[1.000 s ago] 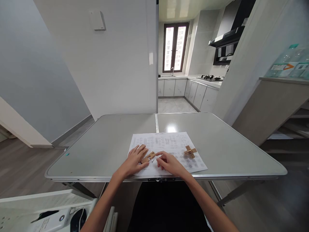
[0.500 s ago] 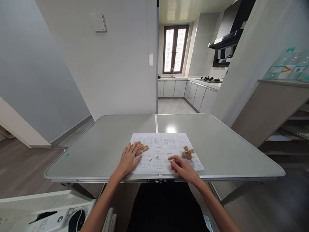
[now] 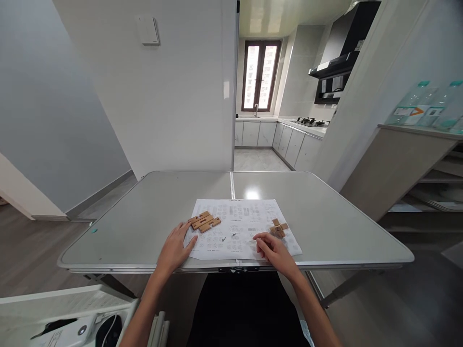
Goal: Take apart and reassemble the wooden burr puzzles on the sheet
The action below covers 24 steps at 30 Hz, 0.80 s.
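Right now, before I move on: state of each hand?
Left hand: open and spread beside the flat wooden pieces, holding nothing visible.
Right hand: loosely curled near the wooden cross, nothing visible in it; whether fully closed cannot be told.

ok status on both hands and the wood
Left hand spread beside flat wooden pieces. Right hand half-curled over printed sheet. Wooden cross just beyond, uncovered.
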Available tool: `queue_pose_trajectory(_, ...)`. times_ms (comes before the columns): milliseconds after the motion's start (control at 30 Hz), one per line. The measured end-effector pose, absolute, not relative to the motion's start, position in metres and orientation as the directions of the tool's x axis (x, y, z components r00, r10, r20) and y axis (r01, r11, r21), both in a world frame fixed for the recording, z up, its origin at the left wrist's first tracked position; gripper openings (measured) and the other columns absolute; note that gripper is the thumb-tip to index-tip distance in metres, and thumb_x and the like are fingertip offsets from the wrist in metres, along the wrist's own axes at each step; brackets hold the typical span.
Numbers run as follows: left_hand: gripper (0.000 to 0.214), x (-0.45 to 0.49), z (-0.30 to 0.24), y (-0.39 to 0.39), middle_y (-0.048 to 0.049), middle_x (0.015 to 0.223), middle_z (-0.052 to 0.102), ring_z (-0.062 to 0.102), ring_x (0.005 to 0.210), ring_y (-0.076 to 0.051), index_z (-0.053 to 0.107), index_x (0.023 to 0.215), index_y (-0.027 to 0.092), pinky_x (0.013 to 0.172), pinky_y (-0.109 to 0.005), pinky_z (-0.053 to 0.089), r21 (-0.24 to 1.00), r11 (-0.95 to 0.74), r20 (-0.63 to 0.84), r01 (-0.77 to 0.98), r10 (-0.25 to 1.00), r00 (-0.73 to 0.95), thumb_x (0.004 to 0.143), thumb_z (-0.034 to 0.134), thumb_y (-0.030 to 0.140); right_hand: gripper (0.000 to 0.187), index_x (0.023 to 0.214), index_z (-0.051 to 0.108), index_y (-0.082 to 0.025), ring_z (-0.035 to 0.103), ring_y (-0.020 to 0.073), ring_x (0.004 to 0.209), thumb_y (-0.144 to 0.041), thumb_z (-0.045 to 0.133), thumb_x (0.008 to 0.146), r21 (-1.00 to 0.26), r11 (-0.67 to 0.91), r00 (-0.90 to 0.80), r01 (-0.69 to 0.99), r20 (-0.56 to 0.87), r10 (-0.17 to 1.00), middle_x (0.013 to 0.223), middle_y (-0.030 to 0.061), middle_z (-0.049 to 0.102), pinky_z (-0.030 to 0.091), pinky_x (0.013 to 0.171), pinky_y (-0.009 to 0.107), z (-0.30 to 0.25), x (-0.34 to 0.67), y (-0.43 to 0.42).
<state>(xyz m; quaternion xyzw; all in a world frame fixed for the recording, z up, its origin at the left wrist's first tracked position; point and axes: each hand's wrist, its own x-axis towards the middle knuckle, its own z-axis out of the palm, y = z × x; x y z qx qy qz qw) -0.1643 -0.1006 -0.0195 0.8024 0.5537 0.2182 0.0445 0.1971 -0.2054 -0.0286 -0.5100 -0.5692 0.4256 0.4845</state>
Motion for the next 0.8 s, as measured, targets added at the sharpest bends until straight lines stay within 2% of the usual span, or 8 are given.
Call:
queue_pose_trajectory(333, 0.059, -0.1656, -0.0174, -0.1006, -0.0115, 0.154, 0.058, 0.045, 0.150, -0.032, 0.058, 0.145, 0.016, 0.125, -0.052, 0.035, 0.327, -0.395, 0.309, 0.858, 0.903, 0.298, 0.101, 0.043, 0.053, 0.054, 0.107, 0.067, -0.021, 0.056, 0.0175, 0.063, -0.072, 0.057, 0.093, -0.980, 0.115, -0.001, 0.164, 0.117, 0.993, 0.076, 0.0014, 0.062, 0.044, 0.057, 0.030, -0.0238, 0.1944, -0.2032)
queue_pose_trajectory(567, 0.063, -0.1686, -0.0197, -0.1007, -0.0137, 0.155, 0.055, 0.052, 0.144, -0.032, 0.051, 0.150, 0.017, 0.121, -0.051, 0.042, 0.381, -0.377, 0.346, 0.844, 0.905, 0.248, 0.099, 0.047, 0.053, 0.053, 0.107, 0.068, -0.021, 0.056, 0.0176, 0.065, -0.071, 0.057, 0.094, -0.980, 0.117, -0.009, 0.159, 0.117, 0.993, 0.078, 0.0021, 0.064, 0.045, 0.059, 0.031, -0.0235, 0.1934, -0.2044)
queue_pose_trajectory(800, 0.065, -0.1678, -0.0164, -0.0996, -0.0142, 0.157, 0.054, 0.045, 0.149, -0.035, 0.045, 0.155, 0.018, 0.120, -0.053, 0.039, 0.304, -0.362, 0.290, 0.881, 0.916, 0.277, 0.100, 0.044, 0.052, 0.058, 0.107, 0.068, -0.022, 0.058, 0.0183, 0.065, -0.076, 0.056, 0.092, -0.981, 0.108, -0.002, 0.162, 0.109, 0.994, 0.078, 0.0027, 0.065, 0.046, 0.057, 0.031, -0.0228, 0.1924, -0.2034)
